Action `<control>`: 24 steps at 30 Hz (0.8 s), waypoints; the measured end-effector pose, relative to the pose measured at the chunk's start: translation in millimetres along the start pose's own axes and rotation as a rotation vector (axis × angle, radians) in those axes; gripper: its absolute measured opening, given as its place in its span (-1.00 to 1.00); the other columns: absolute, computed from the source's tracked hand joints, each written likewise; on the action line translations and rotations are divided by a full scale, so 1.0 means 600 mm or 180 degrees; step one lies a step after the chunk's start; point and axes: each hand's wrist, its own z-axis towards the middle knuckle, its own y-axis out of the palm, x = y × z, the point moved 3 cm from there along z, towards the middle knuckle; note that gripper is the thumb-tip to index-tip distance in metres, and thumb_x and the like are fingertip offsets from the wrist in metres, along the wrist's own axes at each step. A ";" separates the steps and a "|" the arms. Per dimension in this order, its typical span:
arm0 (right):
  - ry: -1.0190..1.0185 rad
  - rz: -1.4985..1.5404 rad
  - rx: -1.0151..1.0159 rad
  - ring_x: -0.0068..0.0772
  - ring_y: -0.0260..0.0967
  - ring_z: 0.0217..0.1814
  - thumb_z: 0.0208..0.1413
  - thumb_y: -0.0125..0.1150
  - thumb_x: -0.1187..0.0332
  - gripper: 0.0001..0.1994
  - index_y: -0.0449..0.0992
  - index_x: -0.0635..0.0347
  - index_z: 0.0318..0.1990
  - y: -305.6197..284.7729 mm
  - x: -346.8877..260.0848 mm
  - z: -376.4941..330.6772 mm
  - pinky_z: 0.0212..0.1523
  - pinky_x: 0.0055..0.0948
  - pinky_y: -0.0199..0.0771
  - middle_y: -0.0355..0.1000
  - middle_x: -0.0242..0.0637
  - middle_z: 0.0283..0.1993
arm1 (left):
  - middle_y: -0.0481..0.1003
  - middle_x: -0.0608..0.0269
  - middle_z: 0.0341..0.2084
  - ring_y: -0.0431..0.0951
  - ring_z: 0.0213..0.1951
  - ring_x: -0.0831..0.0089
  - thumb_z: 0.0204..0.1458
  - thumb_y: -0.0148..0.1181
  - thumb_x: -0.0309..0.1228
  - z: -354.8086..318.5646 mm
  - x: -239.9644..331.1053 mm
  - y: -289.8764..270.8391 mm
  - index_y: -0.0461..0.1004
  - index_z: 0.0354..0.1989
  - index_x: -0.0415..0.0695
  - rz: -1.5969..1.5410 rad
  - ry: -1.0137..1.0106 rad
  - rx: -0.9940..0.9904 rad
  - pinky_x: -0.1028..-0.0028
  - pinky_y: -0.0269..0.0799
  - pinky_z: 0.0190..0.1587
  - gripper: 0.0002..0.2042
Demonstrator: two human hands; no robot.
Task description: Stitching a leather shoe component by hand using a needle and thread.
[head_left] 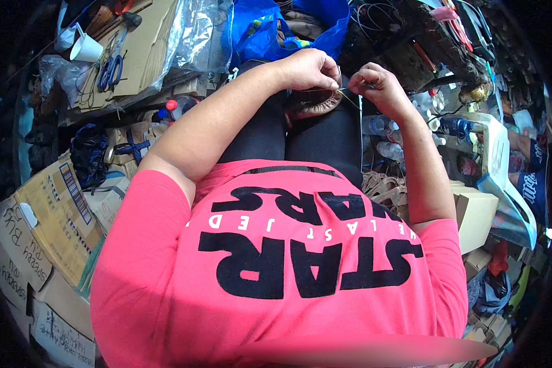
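A brown leather shoe [313, 103] lies on my knees, over dark trousers. My left hand [308, 69] is closed over the shoe's upper edge and holds it down. My right hand [377, 83] sits just to the right of the shoe, fingers pinched on a thin needle with thread [348, 98] that runs from the shoe's edge to the fingertips. Most of the shoe is hidden under my left hand. My pink printed shirt fills the lower half of the view.
Blue scissors [110, 70] and a white paper cup [86, 48] rest on flattened cardboard at the upper left. A blue bag [264, 34] sits beyond my knees. Cardboard boxes [55, 214] stack at left, plastic bottles [386, 138] and woven sandals [386, 187] at right.
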 end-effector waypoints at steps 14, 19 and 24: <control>-0.0085 0.0022 0.0531 -0.47 0.36 -0.33 -0.16 0.25 0.55 -0.85 0.55 0.14 -0.37 0.037 -0.002 -0.039 -0.29 -0.54 0.35 0.36 -0.35 -0.41 | 0.54 0.31 -0.40 0.47 -0.31 0.59 -0.07 0.22 -0.37 0.000 -0.029 0.015 0.54 -0.23 -0.17 -0.1089 -0.0333 -0.0310 0.55 0.34 -0.16 -0.77; -0.0223 -0.0868 0.0562 -0.25 0.39 -0.34 -0.15 0.16 0.54 -0.84 0.54 0.09 -0.37 0.038 -0.040 -0.054 -0.33 -0.38 0.37 0.35 -0.27 -0.41 | 0.52 0.27 -0.34 0.46 -0.27 0.55 -0.05 0.18 -0.40 0.002 -0.023 0.020 0.52 -0.18 -0.22 -0.0771 -0.0164 -0.0447 0.54 0.33 -0.13 -0.74; -0.0493 -0.2598 0.0078 -0.18 0.36 -0.29 -0.14 0.07 0.47 -0.88 0.53 0.07 -0.43 0.045 -0.100 -0.037 -0.26 -0.25 0.32 0.34 -0.22 -0.39 | 0.52 0.24 -0.29 0.47 -0.23 0.53 -0.06 0.15 -0.48 0.000 -0.008 0.021 0.49 -0.13 -0.22 -0.0053 0.0076 -0.0709 0.54 0.33 -0.10 -0.72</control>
